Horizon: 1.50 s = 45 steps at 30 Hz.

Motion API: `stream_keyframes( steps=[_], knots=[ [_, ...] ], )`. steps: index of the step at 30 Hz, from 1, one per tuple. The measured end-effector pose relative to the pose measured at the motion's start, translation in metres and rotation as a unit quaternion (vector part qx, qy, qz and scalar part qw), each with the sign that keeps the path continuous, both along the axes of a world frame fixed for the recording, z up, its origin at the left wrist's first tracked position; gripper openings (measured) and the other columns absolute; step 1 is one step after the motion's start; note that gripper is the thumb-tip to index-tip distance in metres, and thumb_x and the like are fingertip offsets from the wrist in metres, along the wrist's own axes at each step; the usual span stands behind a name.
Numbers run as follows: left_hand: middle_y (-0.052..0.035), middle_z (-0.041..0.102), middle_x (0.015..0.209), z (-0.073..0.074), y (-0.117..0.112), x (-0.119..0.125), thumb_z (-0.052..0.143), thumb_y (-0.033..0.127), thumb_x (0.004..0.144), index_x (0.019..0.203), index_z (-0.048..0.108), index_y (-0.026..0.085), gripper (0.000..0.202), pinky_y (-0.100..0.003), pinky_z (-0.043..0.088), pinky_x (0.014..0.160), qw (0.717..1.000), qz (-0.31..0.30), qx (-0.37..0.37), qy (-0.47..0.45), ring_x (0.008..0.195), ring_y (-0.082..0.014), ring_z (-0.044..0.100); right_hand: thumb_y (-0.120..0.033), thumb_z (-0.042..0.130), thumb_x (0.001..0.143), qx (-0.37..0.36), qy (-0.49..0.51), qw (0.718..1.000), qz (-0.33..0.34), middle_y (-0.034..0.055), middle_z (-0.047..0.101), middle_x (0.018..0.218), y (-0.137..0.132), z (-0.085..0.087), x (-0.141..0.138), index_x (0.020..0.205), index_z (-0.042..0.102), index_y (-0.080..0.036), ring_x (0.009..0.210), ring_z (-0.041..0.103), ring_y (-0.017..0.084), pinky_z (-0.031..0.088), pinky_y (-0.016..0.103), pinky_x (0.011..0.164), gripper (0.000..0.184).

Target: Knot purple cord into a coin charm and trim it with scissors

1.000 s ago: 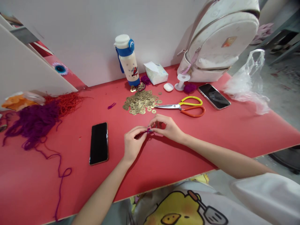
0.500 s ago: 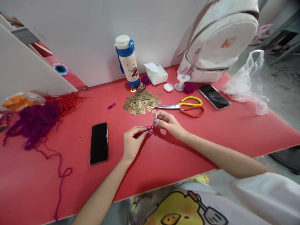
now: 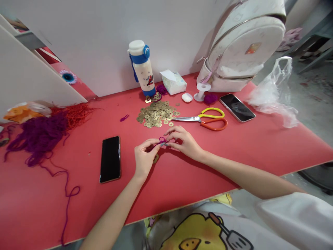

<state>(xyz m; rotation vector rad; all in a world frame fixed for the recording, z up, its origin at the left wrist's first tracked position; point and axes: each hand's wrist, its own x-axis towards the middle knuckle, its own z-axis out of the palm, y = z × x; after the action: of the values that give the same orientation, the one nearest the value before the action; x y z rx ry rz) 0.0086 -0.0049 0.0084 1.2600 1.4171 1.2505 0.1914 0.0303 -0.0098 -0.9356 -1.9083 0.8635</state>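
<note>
Your left hand (image 3: 144,159) and your right hand (image 3: 183,141) both pinch a short purple string (image 3: 162,140) in their fingertips, just above the red bench (image 3: 234,146) in front of you. The string already has a small loop in it, and one coin (image 3: 156,158) sits just under your left hand, so I think this bit is partly tied. The big pile of coins (image 3: 156,114) and the scissors (image 3: 205,119) lie beyond your hands, and nothing touches them.

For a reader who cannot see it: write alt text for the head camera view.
The left hand and right hand pinch a small loop of purple thread between them over a red table. Beyond them lie a pile of brass coins and scissors; a black phone lies to the left, with purple yarn farther left.
</note>
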Motion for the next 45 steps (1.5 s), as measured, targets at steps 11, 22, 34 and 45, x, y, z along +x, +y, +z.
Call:
stream_keyframes(
  steps=[11,22,34,45],
  knots=[
    [-0.0054,0.075,0.075,-0.0010,0.0002,0.0005,0.077,0.026,0.069,0.078,0.079,0.018,0.012,-0.024,0.054,0.059,0.999,0.033,-0.029,-0.023,0.068,-0.0167,0.068,-0.028,0.065,0.090,0.047,0.039,0.997,-0.039,0.0071,0.059,0.108,-0.0062,0.0069,-0.0009,0.097,0.066,-0.024,0.104,0.059,0.021,0.055,0.038,0.087,0.008],
    [-0.0045,0.073,0.070,0.0001,0.0001,0.0003,0.076,0.026,0.070,0.079,0.079,0.017,0.013,-0.020,0.045,0.043,0.999,0.014,-0.035,-0.018,0.055,-0.0137,0.062,-0.034,0.069,0.088,0.042,-0.012,0.998,-0.037,0.0070,0.061,0.102,-0.0046,0.0060,-0.0002,0.098,0.071,-0.027,0.101,0.056,0.024,0.051,0.042,0.090,0.012],
    [-0.0059,0.076,0.077,-0.0032,0.0003,-0.0005,0.077,0.026,0.069,0.079,0.079,0.017,0.013,-0.024,0.055,0.057,0.999,0.017,-0.040,-0.030,0.067,-0.0172,0.068,-0.022,0.070,0.087,0.026,-0.047,0.998,0.016,0.0049,0.062,0.096,-0.0074,0.0041,-0.0036,0.085,0.070,-0.022,0.093,0.056,0.019,0.048,0.033,0.081,0.003],
    [-0.0066,0.076,0.081,0.0044,-0.0041,0.0027,0.078,0.024,0.069,0.074,0.078,0.019,0.007,-0.028,0.058,0.070,0.997,-0.037,-0.007,-0.068,0.077,-0.0199,0.070,-0.017,0.070,0.084,0.017,-0.132,0.990,0.056,0.0058,0.063,0.099,-0.0075,0.0000,-0.0044,0.090,0.071,-0.022,0.093,0.054,0.021,0.049,0.033,0.077,0.007]
  ],
)
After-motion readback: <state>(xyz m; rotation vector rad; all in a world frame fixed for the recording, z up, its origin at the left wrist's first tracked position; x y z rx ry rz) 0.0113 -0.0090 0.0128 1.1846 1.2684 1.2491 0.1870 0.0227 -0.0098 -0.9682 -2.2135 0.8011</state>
